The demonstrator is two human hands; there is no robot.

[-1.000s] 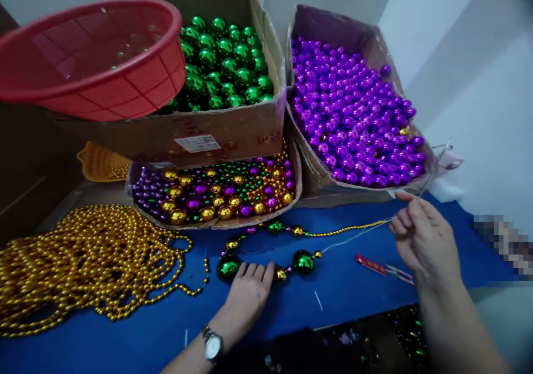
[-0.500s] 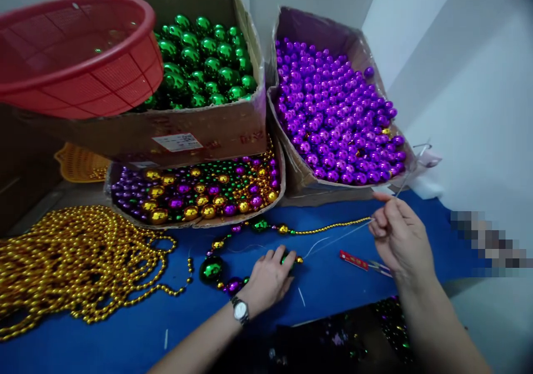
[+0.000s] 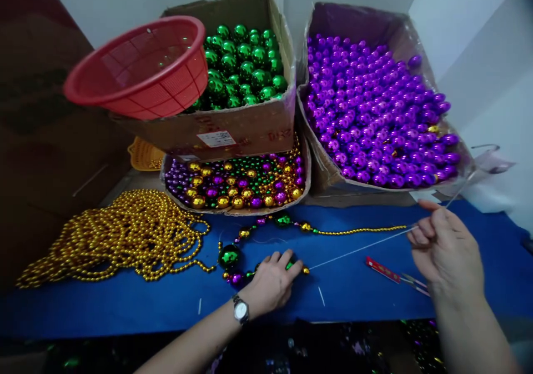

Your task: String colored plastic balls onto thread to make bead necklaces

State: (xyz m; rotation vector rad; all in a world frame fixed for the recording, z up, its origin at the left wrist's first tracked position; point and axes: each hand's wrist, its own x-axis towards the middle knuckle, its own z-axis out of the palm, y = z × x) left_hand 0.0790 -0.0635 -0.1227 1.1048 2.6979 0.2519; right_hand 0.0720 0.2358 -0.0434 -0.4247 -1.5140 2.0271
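A beaded necklace (image 3: 229, 256) with large green, purple and gold beads lies curved on the blue table cover. My left hand (image 3: 270, 282), wearing a watch, is closed over its lower end, fingers bent around a green bead (image 3: 290, 264). To the right, my right hand (image 3: 445, 246) is raised with its fingers pinched. A white string (image 3: 358, 250) runs taut from a small gold bead by my left fingers to the right hand. The necklace's strand of small gold beads (image 3: 362, 230) also ends at the right fingers. The exact grip is partly hidden.
Gold bead strands (image 3: 137, 235) are heaped at left. Behind are boxes of green balls (image 3: 260, 57), purple balls (image 3: 370, 113) and mixed beads (image 3: 237, 188), plus a red basket (image 3: 166, 90). Small snips with a red handle (image 3: 383, 269) lie near the right hand.
The string between my hands was slack and is now pulled straight. My right hand has moved farther right from the left hand. The camera view has turned left.
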